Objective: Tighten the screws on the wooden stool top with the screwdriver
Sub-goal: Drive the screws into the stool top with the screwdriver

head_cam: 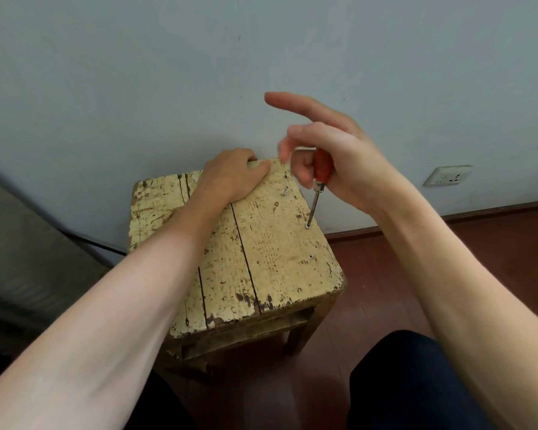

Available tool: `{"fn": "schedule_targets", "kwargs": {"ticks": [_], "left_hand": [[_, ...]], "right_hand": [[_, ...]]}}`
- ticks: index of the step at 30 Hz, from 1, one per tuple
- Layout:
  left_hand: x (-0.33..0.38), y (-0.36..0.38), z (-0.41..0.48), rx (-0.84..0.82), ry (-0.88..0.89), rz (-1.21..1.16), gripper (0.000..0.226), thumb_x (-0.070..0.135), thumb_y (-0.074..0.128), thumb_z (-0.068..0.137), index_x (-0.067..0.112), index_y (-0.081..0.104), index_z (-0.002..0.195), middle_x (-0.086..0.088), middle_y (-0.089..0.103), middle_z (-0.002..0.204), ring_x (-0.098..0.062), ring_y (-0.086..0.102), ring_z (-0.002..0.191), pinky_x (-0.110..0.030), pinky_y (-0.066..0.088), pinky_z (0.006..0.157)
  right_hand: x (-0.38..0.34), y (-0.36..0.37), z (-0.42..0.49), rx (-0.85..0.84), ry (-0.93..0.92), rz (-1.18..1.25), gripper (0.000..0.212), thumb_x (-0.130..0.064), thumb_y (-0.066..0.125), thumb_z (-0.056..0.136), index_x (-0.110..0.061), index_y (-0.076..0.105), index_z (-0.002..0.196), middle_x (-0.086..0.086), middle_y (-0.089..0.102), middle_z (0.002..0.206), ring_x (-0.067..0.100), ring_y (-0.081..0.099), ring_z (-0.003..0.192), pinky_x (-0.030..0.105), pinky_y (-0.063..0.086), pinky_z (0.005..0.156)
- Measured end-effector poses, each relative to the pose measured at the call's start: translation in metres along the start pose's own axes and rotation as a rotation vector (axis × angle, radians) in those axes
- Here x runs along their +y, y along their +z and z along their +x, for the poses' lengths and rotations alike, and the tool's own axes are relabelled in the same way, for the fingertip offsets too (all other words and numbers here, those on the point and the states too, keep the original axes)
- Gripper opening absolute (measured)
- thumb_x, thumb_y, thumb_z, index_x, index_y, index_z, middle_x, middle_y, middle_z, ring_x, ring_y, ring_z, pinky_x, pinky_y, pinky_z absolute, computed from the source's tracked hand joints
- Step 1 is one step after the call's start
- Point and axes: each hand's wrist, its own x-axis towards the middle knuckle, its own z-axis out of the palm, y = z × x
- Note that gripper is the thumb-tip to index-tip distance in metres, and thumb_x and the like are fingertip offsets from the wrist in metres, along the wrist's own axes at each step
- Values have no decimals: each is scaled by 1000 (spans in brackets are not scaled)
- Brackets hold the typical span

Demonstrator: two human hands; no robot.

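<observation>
A worn wooden stool top (271, 243) with flaking pale yellow paint stands in front of me. My left hand (230, 175) presses flat on its far edge, fingers curled over the rim. My right hand (333, 150) grips the red-handled screwdriver (319, 178), index finger stretched out. The metal tip sits upright in a screw (308, 226) near the right edge. A second screw (310, 257) lies sunk in the wood closer to me. A third screw (285, 190) sticks up, tilted, near the far edge.
The stool stands close to a grey-blue wall (168, 72) with a white socket (448, 175) low at the right. Red-brown floor (448, 274) spreads to the right. A grey slanted surface (19, 237) rises at the left. My dark-clad knee (401, 383) is at the bottom.
</observation>
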Motion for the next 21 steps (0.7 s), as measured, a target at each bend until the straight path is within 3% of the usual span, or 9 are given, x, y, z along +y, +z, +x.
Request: {"fn": "schedule_targets", "kwargs": {"ticks": [2, 4, 6, 9, 11, 14, 18, 20, 21], "left_hand": [[0, 0, 0, 8, 3, 5, 52, 72, 39, 90, 30, 68, 104, 6, 68, 97, -23, 62, 89, -36, 40, 70], [0, 1, 0, 11, 3, 2, 50, 71, 40, 90, 30, 67, 100, 8, 67, 94, -22, 62, 87, -35, 39, 70], [0, 1, 1, 2, -3, -7, 52, 71, 41, 91, 29, 68, 105, 7, 68, 99, -23, 63, 92, -36, 42, 73], [-1, 2, 2, -12, -4, -5, 57, 71, 40, 92, 28, 69, 116, 5, 70, 109, -24, 63, 99, -38, 48, 81], [-1, 2, 1, -11, -4, -5, 59, 71, 39, 92, 28, 69, 119, 5, 70, 112, -23, 63, 102, -38, 48, 82], [-2, 1, 1, -13, -2, -4, 60, 71, 39, 93, 27, 68, 122, 4, 70, 114, -23, 63, 103, -38, 49, 84], [-1, 2, 3, -12, 3, 11, 58, 71, 39, 93, 27, 68, 118, 4, 70, 112, -20, 59, 96, -36, 43, 78], [-1, 1, 2, -9, -4, 14, 58, 71, 40, 92, 28, 68, 116, 3, 70, 110, -21, 58, 92, -36, 43, 77], [-1, 1, 1, -6, -10, 13, 57, 72, 40, 92, 28, 68, 115, 3, 70, 109, -21, 58, 91, -37, 43, 76]], "right_hand": [[3, 6, -2, 35, -26, -8, 29, -11, 49, 111, -21, 72, 126, -2, 40, 57, 14, 27, 48, 27, 25, 47], [7, 15, -4, 211, -66, 17, 26, -8, 50, 106, -18, 74, 104, -4, 27, 55, 12, 19, 46, 22, 21, 45], [9, 30, -6, 533, -138, -17, 25, -4, 48, 97, -17, 67, 85, -4, 27, 53, 10, 21, 44, 23, 20, 45], [13, 49, -4, 1067, -202, -76, 28, 1, 48, 97, -18, 58, 79, -17, 32, 48, 4, 28, 42, 23, 25, 45], [14, 54, -2, 1240, -204, 6, 26, 0, 51, 98, -19, 58, 82, -18, 33, 49, 3, 30, 43, 20, 28, 46], [12, 49, -5, 1077, -117, 148, 14, -11, 59, 89, -23, 60, 97, -8, 44, 63, 7, 35, 47, 22, 32, 46], [6, 9, -14, 461, 58, 143, 51, -18, 70, 84, -36, 65, 131, -1, 69, 102, 6, 63, 78, 20, 45, 55], [3, -5, -16, 210, 58, 131, 51, -14, 68, 94, -34, 62, 141, 1, 77, 100, 9, 70, 82, 20, 50, 61], [2, -7, -15, 127, 52, 101, 48, -13, 65, 98, -31, 62, 142, 3, 77, 88, 12, 69, 73, 21, 50, 60]]}}
